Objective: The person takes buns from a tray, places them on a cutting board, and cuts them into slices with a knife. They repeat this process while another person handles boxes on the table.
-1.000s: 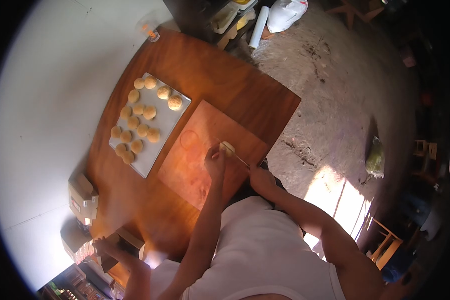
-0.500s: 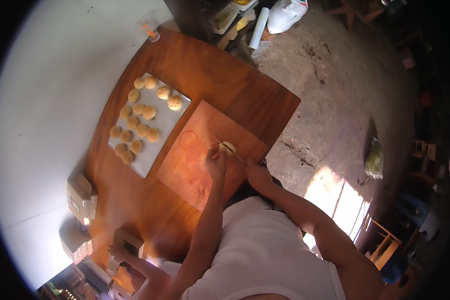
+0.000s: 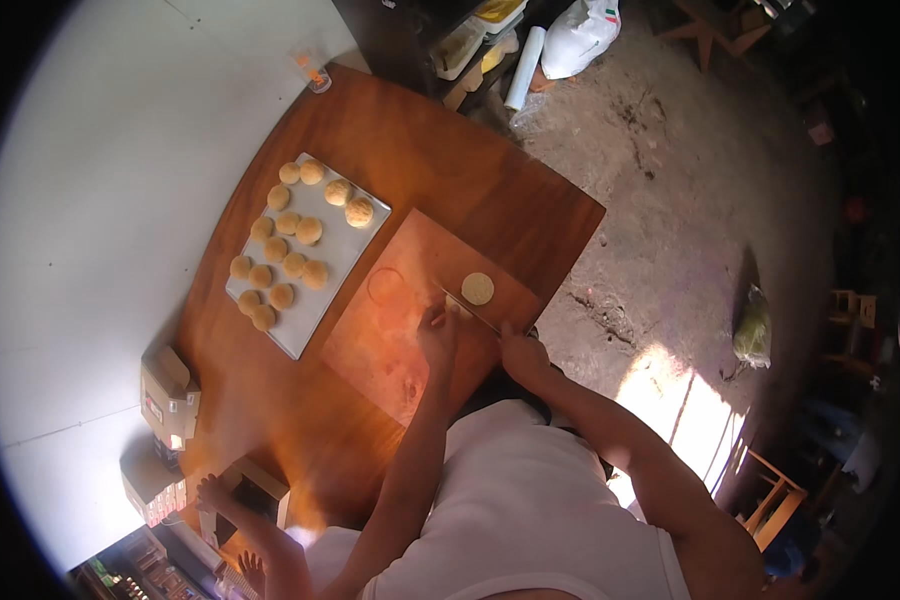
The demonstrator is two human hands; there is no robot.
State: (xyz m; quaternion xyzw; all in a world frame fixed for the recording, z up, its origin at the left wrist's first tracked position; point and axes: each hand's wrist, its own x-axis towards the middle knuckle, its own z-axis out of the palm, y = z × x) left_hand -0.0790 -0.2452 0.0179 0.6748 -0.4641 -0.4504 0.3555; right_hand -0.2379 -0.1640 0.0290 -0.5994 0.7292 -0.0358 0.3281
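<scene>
On the reddish cutting board (image 3: 380, 340), my right hand (image 3: 523, 354) is closed round the handle of a knife (image 3: 475, 314), whose thin blade points up and left. My left hand (image 3: 436, 331) is at the blade's left side, fingers bent against a small pale piece (image 3: 453, 306) that they partly cover. Beyond the blade a round, pale cut half (image 3: 478, 289) lies flat on the board. A silver tray (image 3: 342, 250) with several round golden buns (image 3: 309, 230) stands to the left of the board.
A clear cup (image 3: 318, 80) stands at the table's far edge. Cardboard boxes (image 3: 168, 395) are at the left. Another person's hands (image 3: 213, 492) are near an open box (image 3: 260, 480) at the lower left. A shelf with containers (image 3: 460, 48) is beyond the table.
The round piece that was by the blade now lies flat and separate to its right. The other person's hand has risen from the box. The whole view has shifted slightly.
</scene>
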